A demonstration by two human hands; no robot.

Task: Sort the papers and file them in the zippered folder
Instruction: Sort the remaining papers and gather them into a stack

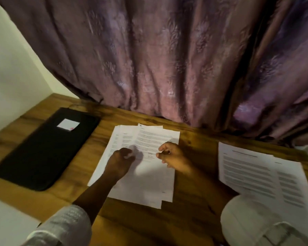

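A purple patterned curtain (158,59) hangs behind the wooden desk (194,142) and brushes its far edge. On the left of the desk the black zippered folder (43,150) lies flat and closed, well apart from both hands. Far right, a pile of printed papers (256,174) rests at the desk edge, partly under a pale sleeve (252,221). In the middle lies a fanned stack (146,183) of printed sheets. The left hand (121,160) sits on it, fingers curled and pinching the near left edge of the top sheet (153,137). The right hand (171,157) is over the sheet's right side, its fingers curled; the blur hides whether it grips anything. A small white label (68,124) sits on the folder's far end.
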